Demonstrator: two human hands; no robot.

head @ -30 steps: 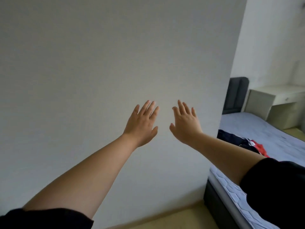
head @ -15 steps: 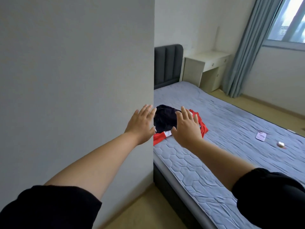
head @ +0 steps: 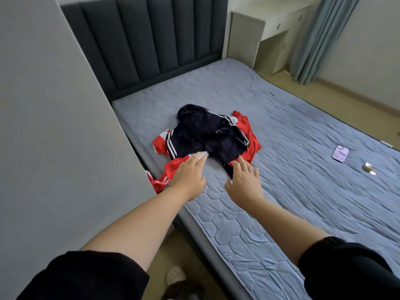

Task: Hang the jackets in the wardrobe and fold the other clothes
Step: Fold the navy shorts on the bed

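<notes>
The navy garment (head: 207, 135) with white side stripes is lying crumpled on top of a red garment (head: 251, 139). The two are forming one heap near the head end of the mattress (head: 281, 202), close to its left edge, and a red end is trailing off that edge beside the grey wall panel (head: 54, 126).

Both hands are reaching toward the heap with fingers straight and spread, holding nothing — the left hand (head: 188, 174) is hovering over the red-and-white fabric at the near left, and the right hand (head: 244, 180) is hanging just at the dark hem. I cannot tell whether either is touching cloth.

This is looking like the first pick from the pile. The navy piece is lying uppermost, so the person is better off taking it alone, pinching it at a collar or waistband rather than mid-fabric. Lifting it clear should stop the red one dragging along. Shaking it open should then show whether it is a jacket for the wardrobe or something to fold.

The flat mattress in front is offering room for folding — the phone (head: 340, 153) and a small object (head: 369, 167) are lying well apart on the right.
</notes>
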